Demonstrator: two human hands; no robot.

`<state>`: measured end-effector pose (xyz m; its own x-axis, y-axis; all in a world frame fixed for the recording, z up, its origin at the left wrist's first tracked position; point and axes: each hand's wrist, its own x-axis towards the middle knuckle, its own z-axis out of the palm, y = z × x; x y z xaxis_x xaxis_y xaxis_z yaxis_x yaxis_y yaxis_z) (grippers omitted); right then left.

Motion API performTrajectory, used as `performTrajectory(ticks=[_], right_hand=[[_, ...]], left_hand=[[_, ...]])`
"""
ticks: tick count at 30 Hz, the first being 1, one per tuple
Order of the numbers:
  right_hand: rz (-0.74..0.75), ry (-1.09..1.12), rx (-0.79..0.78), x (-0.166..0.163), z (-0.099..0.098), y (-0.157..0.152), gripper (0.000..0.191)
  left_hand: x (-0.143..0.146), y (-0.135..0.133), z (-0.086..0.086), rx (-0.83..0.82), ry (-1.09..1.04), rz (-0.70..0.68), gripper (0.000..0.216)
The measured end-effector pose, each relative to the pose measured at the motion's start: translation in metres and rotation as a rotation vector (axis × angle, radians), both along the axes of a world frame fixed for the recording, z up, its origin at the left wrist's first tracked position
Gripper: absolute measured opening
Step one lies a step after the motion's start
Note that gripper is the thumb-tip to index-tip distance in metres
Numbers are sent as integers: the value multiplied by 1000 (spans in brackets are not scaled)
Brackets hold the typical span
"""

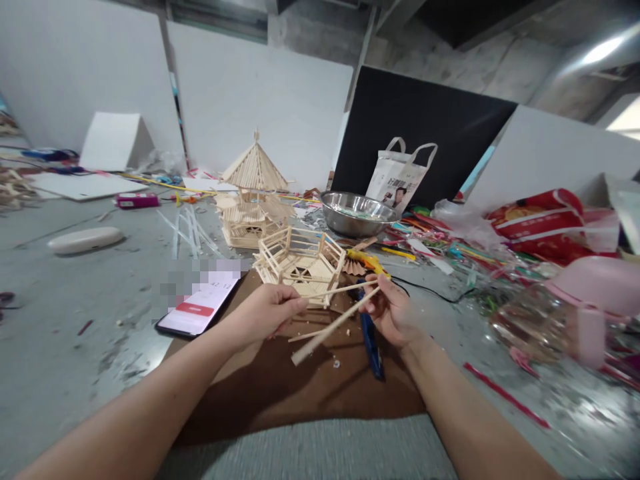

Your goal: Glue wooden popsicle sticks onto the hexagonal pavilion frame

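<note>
My left hand (277,308) is closed in a pinch at the near end of a thin wooden stick (343,289). My right hand (393,312) grips the far end of that stick between its fingertips, along with a thicker pale stick (325,332) that slants down to the left. Just beyond both hands stands a small wooden pavilion base (305,267) with railings and a lattice. Under the right hand lies a dark blue tool (371,343), partly covered. A yellow-handled tool (367,261) sits behind that hand. All of this is over a brown board (280,400).
A roofed wooden pavilion model (255,193) stands behind the base. At left are a phone (203,303), clear strips (187,230) and a white oval case (86,240). A metal bowl (357,213), a white bag (400,173) and a pink-lidded jug (565,307) stand to the right.
</note>
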<state>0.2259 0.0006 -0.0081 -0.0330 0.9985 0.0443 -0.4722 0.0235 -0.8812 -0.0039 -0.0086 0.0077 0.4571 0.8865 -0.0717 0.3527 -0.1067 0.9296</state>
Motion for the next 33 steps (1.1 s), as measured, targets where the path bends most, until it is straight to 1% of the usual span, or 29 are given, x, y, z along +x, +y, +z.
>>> performTrajectory(ticks=[4,6,11,14,18,23,25,27,29,31,33], right_hand=[[-40,26,-37,2,2,0,17],[-57,29,-68,2,4,1,16],[-36,64,-110,3,6,1,14],[-65,15,-129,6,8,0,13],[-95,-93,-125,7,11,-2,16],[-104,-120,-76,6,10,-1,19],[-116,-128,-73,8,10,1,17],[-140,-132,-66,11,10,2,15],[-169,-130,-67,14,10,4,14],[-182,-132,-76,16,10,5,12],[-174,-134,-82,17,10,5,11]], left_hand=[[-2,2,0,39,-99,133,29],[-2,2,-1,5,-184,180,27],[0,5,-3,-97,-432,256,25],[3,6,-6,-166,-553,321,27],[8,5,-13,-257,-613,376,30],[13,3,-17,-338,-648,390,31],[13,4,-17,-309,-619,375,30],[12,5,-16,-231,-555,386,27],[8,8,-15,-111,-499,464,24],[2,12,-13,33,-476,573,16],[-5,18,-11,177,-452,640,8]])
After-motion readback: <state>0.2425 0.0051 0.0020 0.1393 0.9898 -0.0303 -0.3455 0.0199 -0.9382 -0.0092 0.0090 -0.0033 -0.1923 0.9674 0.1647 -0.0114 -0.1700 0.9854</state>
